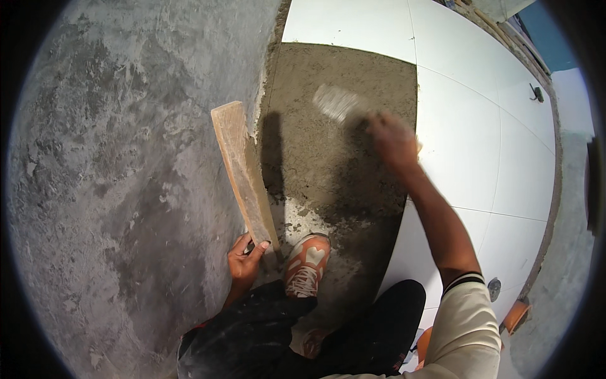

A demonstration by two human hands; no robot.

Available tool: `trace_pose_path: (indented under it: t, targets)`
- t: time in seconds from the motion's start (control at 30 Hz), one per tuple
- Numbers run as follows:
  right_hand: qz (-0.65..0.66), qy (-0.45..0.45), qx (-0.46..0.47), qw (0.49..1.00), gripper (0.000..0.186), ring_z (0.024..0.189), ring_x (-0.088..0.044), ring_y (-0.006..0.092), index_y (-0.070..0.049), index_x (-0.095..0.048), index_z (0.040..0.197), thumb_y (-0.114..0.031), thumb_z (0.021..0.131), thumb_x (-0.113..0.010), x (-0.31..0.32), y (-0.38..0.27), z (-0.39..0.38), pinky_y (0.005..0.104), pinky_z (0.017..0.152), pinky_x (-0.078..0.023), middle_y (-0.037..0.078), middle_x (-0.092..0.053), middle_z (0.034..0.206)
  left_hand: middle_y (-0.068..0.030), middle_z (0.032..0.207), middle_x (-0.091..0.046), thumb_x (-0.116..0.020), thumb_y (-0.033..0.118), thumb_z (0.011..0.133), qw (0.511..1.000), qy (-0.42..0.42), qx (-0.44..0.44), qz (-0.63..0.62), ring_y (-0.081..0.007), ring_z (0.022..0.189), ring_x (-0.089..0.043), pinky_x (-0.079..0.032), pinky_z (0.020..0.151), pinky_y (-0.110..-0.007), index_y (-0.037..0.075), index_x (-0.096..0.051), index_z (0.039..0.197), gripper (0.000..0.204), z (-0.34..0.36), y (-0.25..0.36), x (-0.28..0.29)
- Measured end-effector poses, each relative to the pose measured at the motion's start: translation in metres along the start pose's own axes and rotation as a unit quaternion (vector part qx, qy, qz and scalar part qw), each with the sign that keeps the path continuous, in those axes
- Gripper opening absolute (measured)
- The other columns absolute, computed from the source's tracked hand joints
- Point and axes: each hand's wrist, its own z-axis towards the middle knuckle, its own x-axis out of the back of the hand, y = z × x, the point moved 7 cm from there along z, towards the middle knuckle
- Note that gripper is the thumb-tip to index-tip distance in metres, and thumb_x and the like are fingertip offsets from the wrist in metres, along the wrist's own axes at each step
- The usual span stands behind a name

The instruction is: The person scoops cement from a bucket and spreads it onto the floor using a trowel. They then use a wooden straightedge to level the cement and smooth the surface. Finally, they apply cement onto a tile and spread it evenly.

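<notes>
At nine o'clock, a broad grey cement-like surface (113,177) looks matt and mottled. Toward ten, a long tan wooden board (242,167) appears dull, with a rough edge. At twelve, the brown mortar bed (315,151) is coarse; the blurred silvery flat trowel (339,103) looks metallic. At three, large white tiles (461,145) look smooth. At six, black trousers (252,335) are matt cloth.

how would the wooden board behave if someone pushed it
The wooden board is probably stiff, looking thick and straight. Held at its near end by the left hand, it might swivel if pushed at the far end.
</notes>
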Motion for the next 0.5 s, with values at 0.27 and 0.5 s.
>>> trace_pose_path:
  t: [0.27,0.5]
  targets:
    - [0.042,-0.024,-0.089,0.995,0.030,0.104,-0.072,0.0349,-0.005,-0.072,0.118,-0.031,0.107,-0.062,-0.001,0.059,0.052,0.0496,0.086,-0.061,0.019,-0.070,0.113,-0.0087,0.116,-0.071,-0.080,0.006,0.096,1.000,0.018,0.005,0.012,-0.0157,0.105,-0.065,-0.051,0.094,-0.031,-0.003,-0.073,0.130,0.036,0.006,-0.006,-0.005]
    - [0.156,-0.070,0.024,0.985,0.031,0.102,-0.069,0.0305,-0.007,-0.068,0.128,-0.016,0.098,-0.069,0.036,-0.072,-0.075,0.0443,0.081,-0.060,0.013,-0.065,0.115,-0.0070,0.113,-0.072,-0.082,0.008,0.095,0.999,0.053,-0.006,-0.006,-0.0147,0.103,-0.065,-0.051,0.093,-0.029,-0.003,-0.075,0.126,0.034,0.011,0.002,0.002]
